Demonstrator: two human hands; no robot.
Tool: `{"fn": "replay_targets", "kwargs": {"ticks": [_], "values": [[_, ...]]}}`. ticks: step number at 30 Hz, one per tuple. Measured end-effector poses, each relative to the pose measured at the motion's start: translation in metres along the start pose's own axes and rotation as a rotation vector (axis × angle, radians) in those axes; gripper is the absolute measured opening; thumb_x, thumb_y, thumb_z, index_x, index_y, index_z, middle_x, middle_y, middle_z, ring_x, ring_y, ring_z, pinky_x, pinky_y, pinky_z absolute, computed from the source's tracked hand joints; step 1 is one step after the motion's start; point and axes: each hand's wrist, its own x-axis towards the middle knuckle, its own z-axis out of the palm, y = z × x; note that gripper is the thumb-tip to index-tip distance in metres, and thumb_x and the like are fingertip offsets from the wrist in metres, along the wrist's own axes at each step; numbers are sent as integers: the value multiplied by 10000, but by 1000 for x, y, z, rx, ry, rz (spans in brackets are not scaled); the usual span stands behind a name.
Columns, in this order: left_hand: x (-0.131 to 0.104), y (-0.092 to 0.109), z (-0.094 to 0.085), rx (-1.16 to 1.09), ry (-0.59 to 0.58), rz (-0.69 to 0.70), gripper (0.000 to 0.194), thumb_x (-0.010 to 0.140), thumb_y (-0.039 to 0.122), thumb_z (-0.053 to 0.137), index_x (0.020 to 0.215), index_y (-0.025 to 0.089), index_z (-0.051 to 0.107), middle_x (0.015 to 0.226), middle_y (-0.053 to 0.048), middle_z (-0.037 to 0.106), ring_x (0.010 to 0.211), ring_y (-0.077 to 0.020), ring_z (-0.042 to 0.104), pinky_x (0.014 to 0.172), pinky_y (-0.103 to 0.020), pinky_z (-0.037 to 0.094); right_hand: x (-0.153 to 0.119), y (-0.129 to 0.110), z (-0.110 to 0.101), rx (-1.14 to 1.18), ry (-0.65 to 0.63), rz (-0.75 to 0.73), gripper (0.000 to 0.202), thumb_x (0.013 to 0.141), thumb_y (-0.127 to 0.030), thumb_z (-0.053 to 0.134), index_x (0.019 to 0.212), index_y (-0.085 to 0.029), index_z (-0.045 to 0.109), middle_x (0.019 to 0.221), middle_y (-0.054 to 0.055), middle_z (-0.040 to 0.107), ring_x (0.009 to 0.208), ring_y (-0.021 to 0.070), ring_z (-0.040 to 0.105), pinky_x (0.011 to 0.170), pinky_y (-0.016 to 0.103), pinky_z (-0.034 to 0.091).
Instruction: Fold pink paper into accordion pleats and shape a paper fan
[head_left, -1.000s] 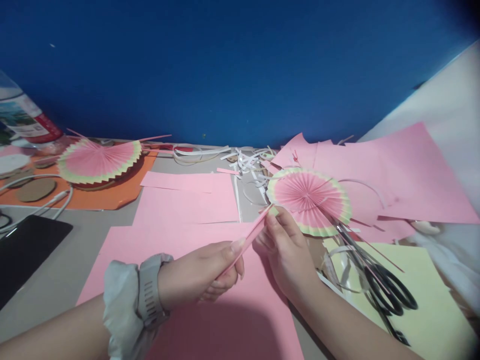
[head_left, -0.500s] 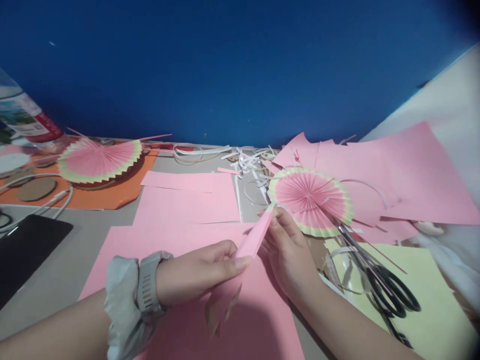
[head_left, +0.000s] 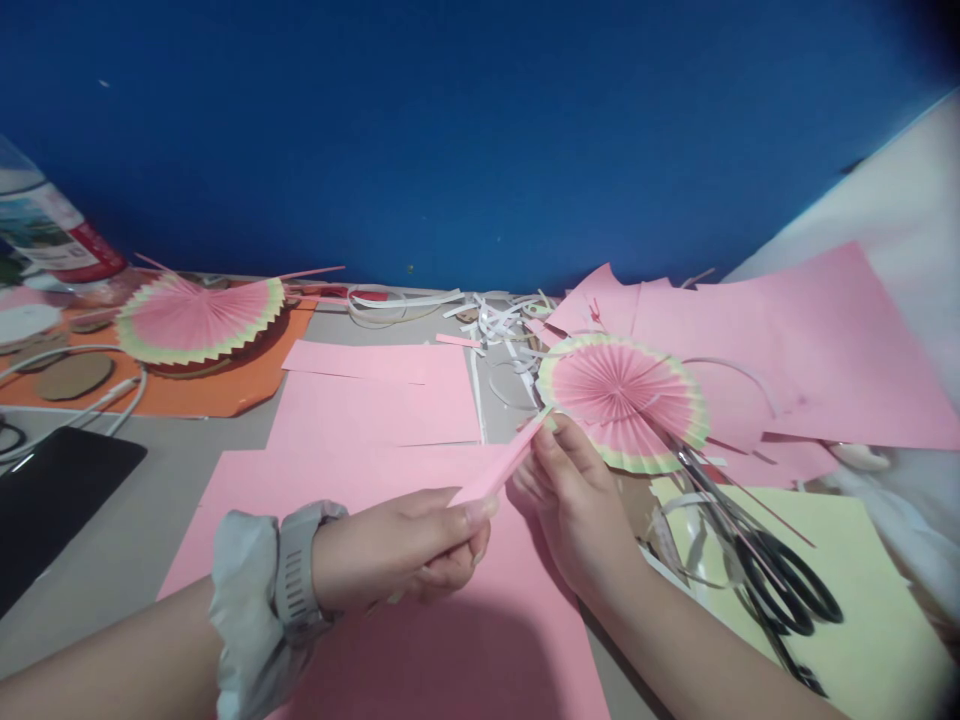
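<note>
A narrow folded strip of pink paper (head_left: 501,471), pale green at its far tip, stretches between my two hands. My left hand (head_left: 420,540) is closed around its near end, thumb lying on top; the part inside the palm is hidden. Farther along, my right hand (head_left: 574,490) pinches the strip close to the green tip. Both hands are above a large pink sheet (head_left: 480,655) lying flat on the table. Just beyond my right hand lies a round pleated paper fan (head_left: 619,395), pink with a yellow-green rim.
Black-handled scissors (head_left: 780,575) rest on a pale green sheet (head_left: 870,590) at the right. A second pleated fan (head_left: 202,320) lies on orange paper (head_left: 232,400), near a bottle (head_left: 52,230). A black phone (head_left: 60,500) is at the left. Paper scraps (head_left: 502,325) line the blue wall.
My left hand has turned and closed further around the paper, whose loose near end no longer shows below it. The strip now looks narrower and lies flatter. My right hand has barely moved.
</note>
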Motion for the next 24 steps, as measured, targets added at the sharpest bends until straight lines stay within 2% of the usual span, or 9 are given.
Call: {"fn": "replay_targets", "kwargs": {"ticks": [5,11,13,16,18,20,24], "values": [[1,3,1,44,26,-2,487,905,528,270,587,172,370,490,62,324,397,-52,256,344,-170,199,1,2,-2,-7,23,5,147,839,-337,583,761,-235,513,535,-86,275,458,63,214,433,174,226],[1,1,0,53,15,45,484,913,522,265,586,175,348,496,64,300,433,-60,271,400,-178,239,1,2,-2,-23,30,-19,139,826,-357,593,787,-237,535,511,-91,266,434,65,223,410,171,219],[1,2,0,80,15,56,493,917,520,253,586,171,364,497,57,332,442,-62,297,433,-186,277,1,1,-2,-66,15,0,149,825,-382,586,818,-235,564,519,-85,314,440,65,276,430,172,273],[0,2,0,151,26,92,493,922,497,260,628,153,455,529,24,448,476,-74,380,477,-197,332,-1,-2,-2,-205,-151,31,156,806,-363,610,854,-215,609,603,-49,480,551,87,460,564,210,405],[0,2,0,155,6,92,489,914,499,284,671,140,509,563,1,504,500,-84,427,459,-192,339,-4,-4,0,-325,-319,62,103,796,-286,624,826,-188,622,683,-17,569,663,118,547,649,242,439],[1,0,1,125,-22,73,503,902,512,307,673,131,541,576,-24,538,530,-102,476,422,-185,339,-6,-5,2,-398,-427,94,39,804,-206,597,797,-173,617,722,-2,606,707,133,579,674,256,450],[2,-1,0,52,-34,30,494,867,539,381,660,126,560,587,-46,584,483,-105,505,340,-171,306,-7,-8,7,-407,-453,115,86,797,-115,548,768,-173,604,694,-18,598,660,113,567,654,244,450]]}}
